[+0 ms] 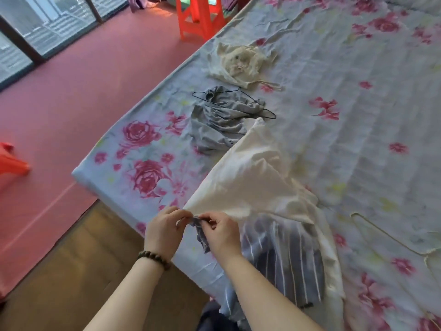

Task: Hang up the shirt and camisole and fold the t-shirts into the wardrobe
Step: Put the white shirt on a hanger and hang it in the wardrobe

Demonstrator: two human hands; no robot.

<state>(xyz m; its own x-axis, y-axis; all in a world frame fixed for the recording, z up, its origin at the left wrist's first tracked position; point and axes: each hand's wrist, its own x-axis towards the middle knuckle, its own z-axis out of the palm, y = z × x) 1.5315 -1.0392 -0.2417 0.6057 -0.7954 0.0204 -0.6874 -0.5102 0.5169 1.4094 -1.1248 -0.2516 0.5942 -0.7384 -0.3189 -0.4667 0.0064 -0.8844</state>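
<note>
Head view: left hand [164, 231] and right hand [220, 232] pinch one edge of the striped shirt [286, 255] beside the bed [124, 185] corner.

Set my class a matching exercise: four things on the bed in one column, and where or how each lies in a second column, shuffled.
Things
1 camisole
2 black hanger
3 striped shirt
4 pale hanger

States
A pinched by left hand and right hand
B on the bed, at the right
C crumpled, farthest from the hands
D on the grey t-shirt

Pairs: 1-C, 2-D, 3-A, 4-B
</note>
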